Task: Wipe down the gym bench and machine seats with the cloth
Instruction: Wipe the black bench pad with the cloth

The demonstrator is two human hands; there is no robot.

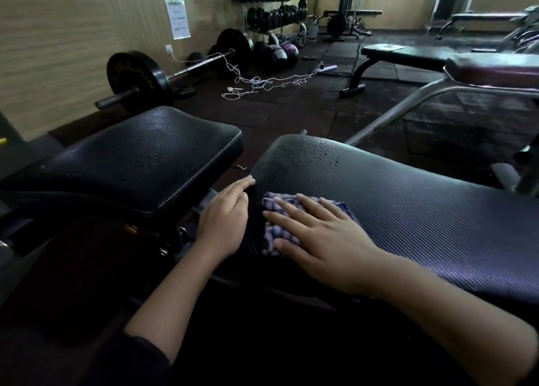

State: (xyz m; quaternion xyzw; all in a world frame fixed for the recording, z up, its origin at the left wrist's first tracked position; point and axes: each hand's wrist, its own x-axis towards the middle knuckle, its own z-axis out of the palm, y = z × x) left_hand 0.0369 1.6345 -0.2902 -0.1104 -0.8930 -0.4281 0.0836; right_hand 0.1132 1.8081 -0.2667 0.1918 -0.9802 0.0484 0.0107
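A long black bench pad (408,205) stretches from the centre to the right, with water droplets near its far end. My right hand (323,237) lies flat with spread fingers on a purple-and-white checked cloth (277,234), pressing it onto the pad's left end. My left hand (226,216) rests with straight fingers against the pad's left edge, beside the cloth. A separate black seat pad (145,158), also dotted with droplets, sits to the left across a narrow gap.
A loaded barbell (163,76) lies on the floor by the left wall. A tangled white cord (256,84) is spread on the rubber floor. A flat bench (408,56) and another padded bench (495,69) stand at right. Dumbbell racks (271,9) line the back.
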